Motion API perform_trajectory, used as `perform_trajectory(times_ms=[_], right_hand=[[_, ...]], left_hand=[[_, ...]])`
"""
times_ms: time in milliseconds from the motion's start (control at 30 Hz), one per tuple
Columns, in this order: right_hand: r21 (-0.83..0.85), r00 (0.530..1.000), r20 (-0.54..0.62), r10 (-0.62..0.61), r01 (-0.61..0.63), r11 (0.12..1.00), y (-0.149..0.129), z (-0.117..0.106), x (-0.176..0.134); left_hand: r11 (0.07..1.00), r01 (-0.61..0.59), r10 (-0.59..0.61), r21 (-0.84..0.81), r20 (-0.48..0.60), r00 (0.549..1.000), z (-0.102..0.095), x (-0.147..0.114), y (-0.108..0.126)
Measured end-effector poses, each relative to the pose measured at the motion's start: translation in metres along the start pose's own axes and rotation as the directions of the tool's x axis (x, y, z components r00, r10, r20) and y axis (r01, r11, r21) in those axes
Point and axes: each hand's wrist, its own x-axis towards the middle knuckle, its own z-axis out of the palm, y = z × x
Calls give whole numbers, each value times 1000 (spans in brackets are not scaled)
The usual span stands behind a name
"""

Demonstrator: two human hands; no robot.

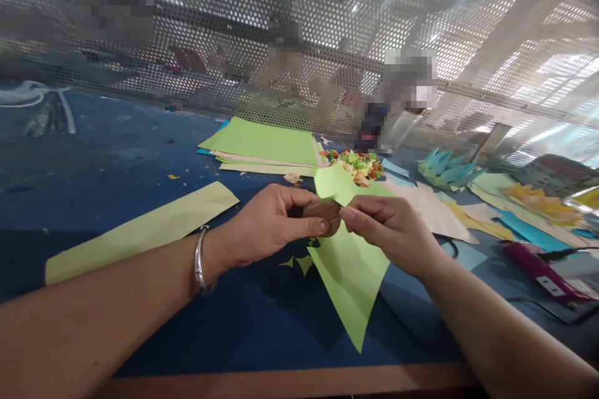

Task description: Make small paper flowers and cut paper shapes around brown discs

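Observation:
My left hand [266, 224], with a silver bangle at the wrist, is closed around a flat, rounded brown piece [322, 208], thumb along its near side. At the right end of that piece, my right hand [388, 224] pinches its edge between thumb and fingers; the exact contact is partly hidden. Below and behind both hands is a light green sheet of paper [350, 274] with a pointed near corner. Small green paper scraps [304, 264] lie by its left edge, under my left hand.
A stack of coloured paper [266, 140] lies at the back, beside a heap of small paper flowers [358, 165]. A pale green strip [140, 234] is at left. Blue pointed paper [447, 168], yellow paper petals [543, 202] and a magenta power strip [545, 271] are at right. Perforated metal [210, 62] borders the blue table.

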Motion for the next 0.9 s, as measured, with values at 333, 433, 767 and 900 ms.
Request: perform_trajectory(times_ms=[333,433,767,900], right_hand=[[1,999,47,14,-14,1000,-3,-1,-1],[-4,999,50,6,-6,1000,-3,-1,-2],[-12,999,37,-1,2,1000,-2,-2,-2],[-29,999,50,1,1,1000,-2,-2,-2]], left_hand=[[998,17,-17,-66,0,1000,1,0,3],[997,8,-7,-74,18,1000,1,0,4],[999,6,-3,-54,52,999,0,-1,5],[999,37,-35,-31,39,999,0,-1,5]])
